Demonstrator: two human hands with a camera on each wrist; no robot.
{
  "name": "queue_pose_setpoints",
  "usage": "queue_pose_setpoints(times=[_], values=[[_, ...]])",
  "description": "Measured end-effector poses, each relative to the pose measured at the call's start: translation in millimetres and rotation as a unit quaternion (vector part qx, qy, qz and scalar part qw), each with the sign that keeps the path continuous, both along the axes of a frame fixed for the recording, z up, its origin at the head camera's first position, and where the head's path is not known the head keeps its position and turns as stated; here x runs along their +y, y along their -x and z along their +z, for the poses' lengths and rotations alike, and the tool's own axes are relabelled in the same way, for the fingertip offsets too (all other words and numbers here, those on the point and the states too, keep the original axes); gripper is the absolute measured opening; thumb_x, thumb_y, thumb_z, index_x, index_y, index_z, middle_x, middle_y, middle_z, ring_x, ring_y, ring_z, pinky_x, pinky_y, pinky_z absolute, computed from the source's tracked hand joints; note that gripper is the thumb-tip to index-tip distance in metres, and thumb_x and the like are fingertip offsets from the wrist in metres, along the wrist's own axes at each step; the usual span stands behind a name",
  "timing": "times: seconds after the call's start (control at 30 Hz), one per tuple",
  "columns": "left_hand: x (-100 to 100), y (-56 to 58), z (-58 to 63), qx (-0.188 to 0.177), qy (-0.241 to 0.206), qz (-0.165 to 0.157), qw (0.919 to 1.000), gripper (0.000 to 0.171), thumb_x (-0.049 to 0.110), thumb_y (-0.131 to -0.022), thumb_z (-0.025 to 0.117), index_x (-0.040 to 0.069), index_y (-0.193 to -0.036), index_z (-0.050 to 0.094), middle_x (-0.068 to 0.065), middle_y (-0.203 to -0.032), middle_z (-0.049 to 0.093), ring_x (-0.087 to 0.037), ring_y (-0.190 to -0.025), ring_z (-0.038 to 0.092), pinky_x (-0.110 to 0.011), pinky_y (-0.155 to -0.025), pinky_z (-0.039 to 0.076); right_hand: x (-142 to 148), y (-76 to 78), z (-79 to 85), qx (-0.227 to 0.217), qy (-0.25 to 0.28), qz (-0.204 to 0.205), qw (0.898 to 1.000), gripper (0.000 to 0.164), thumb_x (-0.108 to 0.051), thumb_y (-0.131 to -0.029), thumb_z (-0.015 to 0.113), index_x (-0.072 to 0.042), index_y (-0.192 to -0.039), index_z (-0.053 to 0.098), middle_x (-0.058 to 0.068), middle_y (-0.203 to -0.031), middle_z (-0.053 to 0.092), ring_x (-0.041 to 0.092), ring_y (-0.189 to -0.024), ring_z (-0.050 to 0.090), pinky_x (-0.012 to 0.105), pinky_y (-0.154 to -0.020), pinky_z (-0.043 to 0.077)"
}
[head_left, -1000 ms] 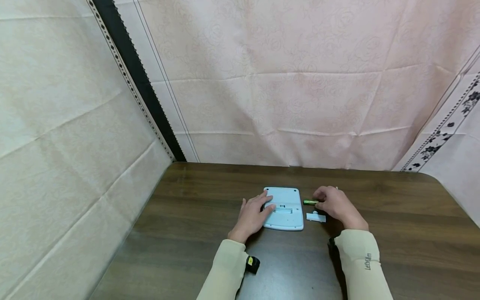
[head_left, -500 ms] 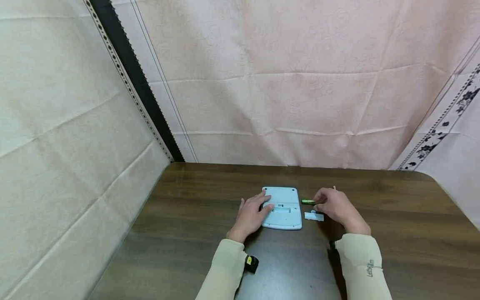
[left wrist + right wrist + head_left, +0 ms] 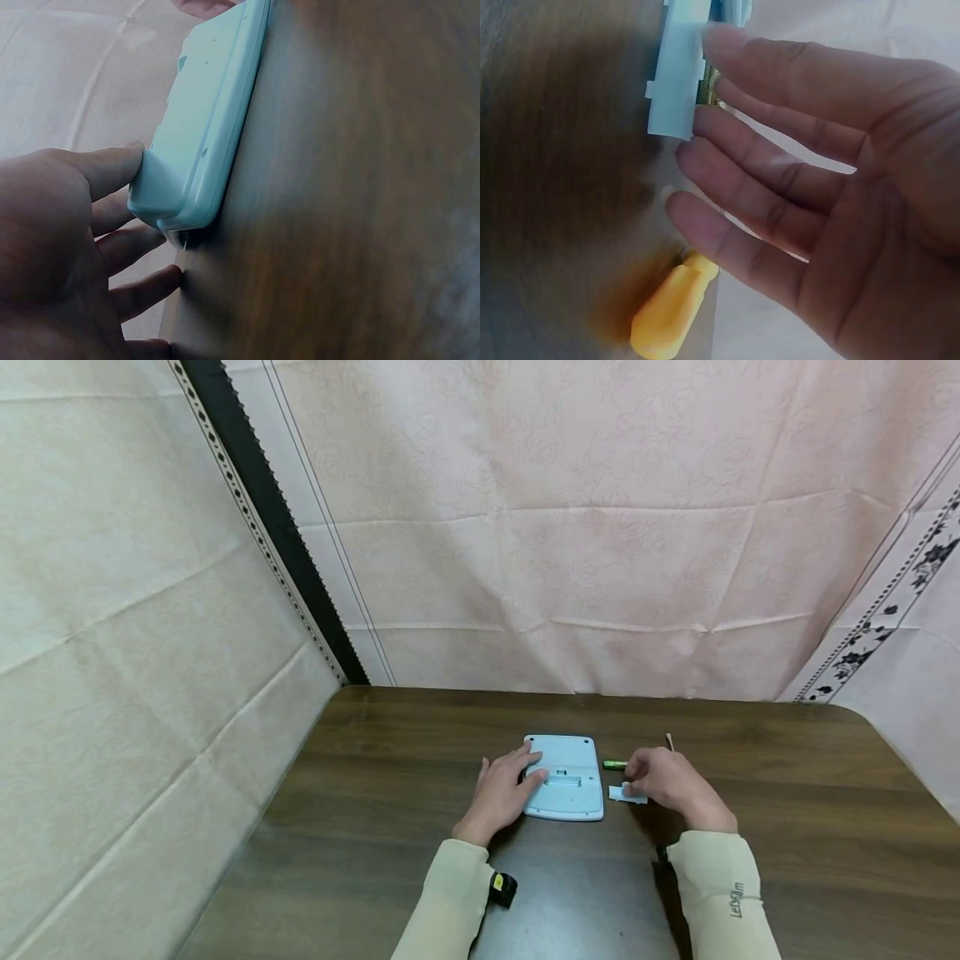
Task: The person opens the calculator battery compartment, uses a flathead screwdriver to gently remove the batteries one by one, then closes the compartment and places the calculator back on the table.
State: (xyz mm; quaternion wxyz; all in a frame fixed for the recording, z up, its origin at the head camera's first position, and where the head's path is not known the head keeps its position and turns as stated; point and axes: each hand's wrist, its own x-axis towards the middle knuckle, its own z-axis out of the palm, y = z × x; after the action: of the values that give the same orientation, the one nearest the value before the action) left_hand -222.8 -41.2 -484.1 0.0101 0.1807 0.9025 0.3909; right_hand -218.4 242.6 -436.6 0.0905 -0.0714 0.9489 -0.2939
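Observation:
A light blue device (image 3: 576, 806), which looks like a calculator, lies back side up on the table with its battery recess uncovered. My left hand (image 3: 497, 793) rests on its left side, thumb and fingertips touching the back; the left wrist view shows the thumb (image 3: 116, 169) against the casing. Beside the device lie a green battery (image 3: 613, 765) and a light blue battery cover (image 3: 618, 793). My right hand (image 3: 671, 783) is over the cover, thumb touching its edge in the right wrist view, fingers extended beside the cover (image 3: 676, 75). Those fingers partly hide the battery.
A yellow-handled tool (image 3: 671, 311) lies on the table beyond the right hand; in the head view only its thin tip (image 3: 669, 741) shows. The brown wooden table (image 3: 420, 752) ends at a pale cloth backdrop (image 3: 600, 568).
My right hand has shifted from the battery toward the battery cover, and its thumb is now on the cover. The left hand and the device stay put.

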Motion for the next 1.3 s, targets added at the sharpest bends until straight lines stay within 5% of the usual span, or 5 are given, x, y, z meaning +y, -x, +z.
queue_pose_setpoints(times=[0.6, 1.03, 1.3], values=[[-0.5, 2.4, -2.4, 0.005, 0.01, 0.003, 0.9999, 0.047, 0.038, -0.111, 0.057, 0.012, -0.15, 0.062, -0.006, -0.164, 0.047, -0.033, -0.152, 0.041, -0.07, -0.123, 0.012, 0.2, -0.3, 0.5, -0.008, 0.005, 0.002, 1.0, 0.019, -0.002, -0.088, 0.085, -0.004, -0.089, 0.066, 0.005, -0.085, 0.065, 0.023, -0.077, 0.057, 0.042, -0.071, 0.052], [-0.4, 2.0, -2.0, 0.005, 0.008, 0.002, 1.0, 0.047, 0.038, -0.111, 0.057, 0.012, -0.15, 0.062, -0.007, -0.164, 0.047, -0.034, -0.151, 0.041, -0.07, -0.123, 0.012, 3.8, -0.9, -1.3, 0.019, 0.032, 0.018, 0.999, 0.015, 0.002, -0.1, 0.069, -0.007, -0.088, 0.068, 0.003, -0.084, 0.063, 0.022, -0.078, 0.055, 0.038, -0.069, 0.048], [-0.1, 2.5, -2.2, 0.005, 0.017, 0.004, 0.9998, 0.046, 0.037, -0.111, 0.058, 0.012, -0.15, 0.063, -0.007, -0.164, 0.047, -0.034, -0.151, 0.041, -0.07, -0.123, 0.012, 1.1, -0.2, 3.9, 0.041, 0.035, -0.008, 0.999, 0.009, -0.001, -0.101, 0.07, -0.006, -0.094, 0.068, 0.007, -0.09, 0.064, 0.026, -0.082, 0.056, 0.039, -0.071, 0.05]])
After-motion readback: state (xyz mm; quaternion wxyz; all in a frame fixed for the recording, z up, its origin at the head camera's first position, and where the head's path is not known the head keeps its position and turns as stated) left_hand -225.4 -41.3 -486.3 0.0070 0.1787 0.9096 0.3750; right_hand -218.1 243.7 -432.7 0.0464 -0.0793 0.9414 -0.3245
